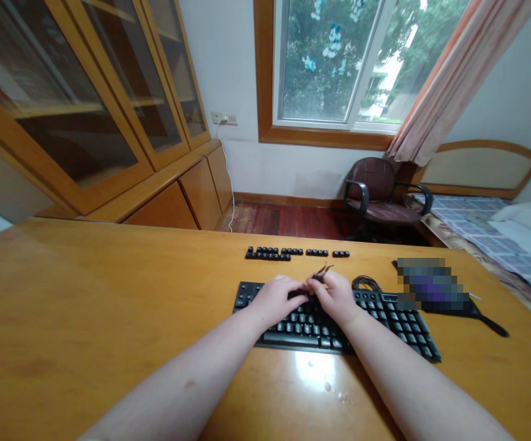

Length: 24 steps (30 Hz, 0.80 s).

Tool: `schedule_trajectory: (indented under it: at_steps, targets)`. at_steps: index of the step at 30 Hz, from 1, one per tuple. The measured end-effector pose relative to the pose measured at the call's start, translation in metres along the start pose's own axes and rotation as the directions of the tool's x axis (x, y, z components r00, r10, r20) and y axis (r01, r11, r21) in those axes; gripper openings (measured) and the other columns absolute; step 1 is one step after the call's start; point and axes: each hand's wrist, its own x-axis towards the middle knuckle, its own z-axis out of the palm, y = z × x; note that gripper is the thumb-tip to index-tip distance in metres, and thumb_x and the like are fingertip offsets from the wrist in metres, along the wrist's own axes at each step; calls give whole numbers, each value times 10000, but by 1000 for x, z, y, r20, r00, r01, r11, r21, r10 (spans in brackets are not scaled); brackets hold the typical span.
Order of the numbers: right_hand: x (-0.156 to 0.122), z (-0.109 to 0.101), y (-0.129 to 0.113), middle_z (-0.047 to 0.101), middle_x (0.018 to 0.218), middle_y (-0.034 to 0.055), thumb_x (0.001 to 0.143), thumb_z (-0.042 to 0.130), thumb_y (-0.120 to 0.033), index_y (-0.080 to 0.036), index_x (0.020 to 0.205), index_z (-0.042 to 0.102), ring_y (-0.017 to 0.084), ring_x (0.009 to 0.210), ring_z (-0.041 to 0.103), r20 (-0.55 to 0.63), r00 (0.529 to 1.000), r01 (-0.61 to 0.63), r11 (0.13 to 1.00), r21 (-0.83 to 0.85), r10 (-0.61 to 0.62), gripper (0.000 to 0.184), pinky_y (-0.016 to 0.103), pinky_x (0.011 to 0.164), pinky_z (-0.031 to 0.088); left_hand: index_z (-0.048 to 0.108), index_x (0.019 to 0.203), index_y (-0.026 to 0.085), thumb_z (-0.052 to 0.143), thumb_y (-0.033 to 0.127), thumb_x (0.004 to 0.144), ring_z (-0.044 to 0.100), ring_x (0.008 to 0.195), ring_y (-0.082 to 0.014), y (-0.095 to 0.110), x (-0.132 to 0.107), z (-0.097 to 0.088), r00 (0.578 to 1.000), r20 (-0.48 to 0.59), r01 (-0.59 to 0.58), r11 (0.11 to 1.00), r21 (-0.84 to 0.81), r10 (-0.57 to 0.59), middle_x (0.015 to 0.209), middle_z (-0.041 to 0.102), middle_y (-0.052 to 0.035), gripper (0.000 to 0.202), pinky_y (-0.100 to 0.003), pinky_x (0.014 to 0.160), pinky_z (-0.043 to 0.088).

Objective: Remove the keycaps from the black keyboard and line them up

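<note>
A black keyboard (293, 329) lies on the wooden desk, with keys gone from part of its upper rows. My right hand (338, 297) is above its middle, fingers closed on a small dark keycap puller (324, 270) whose thin prongs point up and away. Close beside it, my left hand (278, 300) rests over the upper left keys, thumb and fingers drawn together near the right fingertips. Whatever the left fingers pinch is hidden. Beyond the keyboard, loose black keycaps (267, 253) stand in short rows.
A coiled black cable (366, 283) sits behind the keyboard. To the right lies a dark pouch (449, 306) with a strap, partly pixelated. The desk (109, 318) ends before a glass-door cabinet (95, 92), an office chair (375, 190) and a bed (471, 226).
</note>
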Motion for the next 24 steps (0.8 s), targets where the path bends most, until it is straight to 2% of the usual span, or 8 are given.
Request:
schedule_trajectory:
  at_steps: [2,4,10,14,17,24]
  targets:
    - [1,-2,-1,638,634,27,871,459,-319,-201,675,610,147,625,598,-57,998,-38,998,55,41,274,254,623,452,638,1011,243,561,292,820,578,905,-189,-1,0,0,1000,-17,-13,999,-33,12,952,675,-13,212,-301,833,424]
    - [2,-2,0,647,643,30,863,473,-329,-201,691,622,153,630,605,-49,999,-15,995,100,20,260,260,622,462,641,1004,237,565,277,816,579,910,-187,-2,0,1,999,-31,-11,999,-43,10,952,674,-14,207,-299,840,426]
    - [1,-2,3,685,735,45,856,495,-334,-201,757,650,170,711,634,-99,994,-27,988,151,42,227,295,711,481,631,1019,229,575,272,803,588,934,-182,-6,-1,4,986,-129,88,990,-110,-102,1000,657,-20,228,-296,852,447]
    - [4,-5,0,691,779,49,856,496,-317,-198,788,660,171,748,641,-41,999,3,974,225,6,213,296,735,487,638,994,223,580,274,797,595,914,-181,-6,-1,3,971,-194,114,984,-137,-139,969,668,-16,212,-299,840,459]
    - [6,-5,-3,688,791,52,846,515,-319,-193,816,661,174,765,639,16,1000,-25,957,290,21,195,302,736,495,649,980,217,580,295,801,600,913,-183,-6,-1,2,961,-235,112,982,-154,-146,956,679,-20,208,-305,843,461]
    - [4,0,3,682,793,59,848,508,-316,-184,812,668,178,739,638,-29,995,-83,939,333,98,211,300,703,512,667,933,218,639,259,751,617,880,-184,-6,-2,2,943,-295,92,972,-215,-154,913,690,-11,188,-306,816,476]
